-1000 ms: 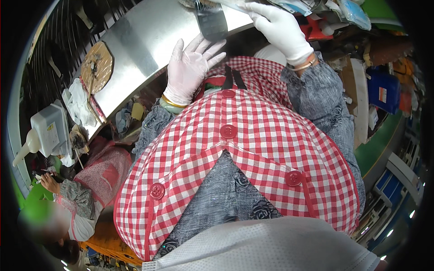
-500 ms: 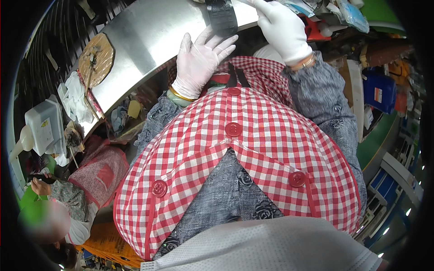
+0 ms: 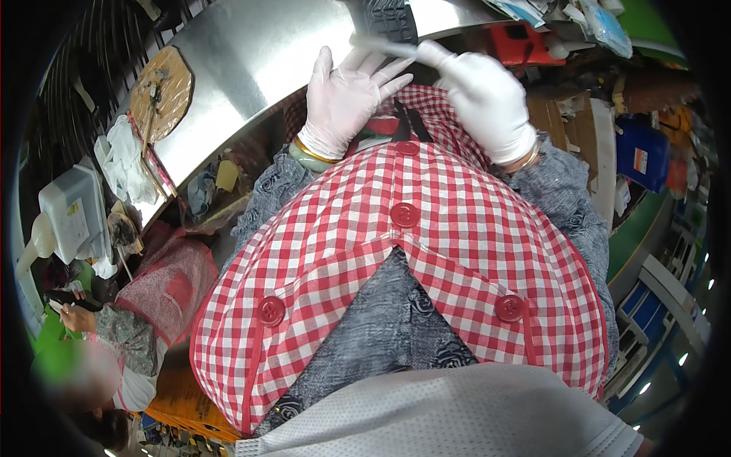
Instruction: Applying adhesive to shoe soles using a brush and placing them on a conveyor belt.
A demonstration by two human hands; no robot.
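Note:
My left hand (image 3: pixel 339 103), in a thin whitish glove, is turned palm up with its fingers spread. Its fingertips are just under the near end of a black ridged part (image 3: pixel 390 21), which lies at the edge of the shiny metal table (image 3: pixel 228 65). Whether they touch it I cannot tell. My right hand (image 3: pixel 487 99), in a white glove, is closed around a thin pale stick-like tool (image 3: pixel 392 48). Motion blurs the tool, which points left across my left fingertips, so its exact kind does not show.
On the table's left stand a wrapped round wooden board (image 3: pixel 171 95), crumpled white gloves (image 3: pixel 122 164) and a clear plastic container (image 3: pixel 72 209). A red object (image 3: pixel 525 44) and a blue jug (image 3: pixel 642 154) are at the right. Another person (image 3: pixel 137 335) works at the lower left.
My right hand has come down toward me, and its tool has swung to lie across my left fingertips. The black part's near end now shows a ridged face and sits slightly farther right.

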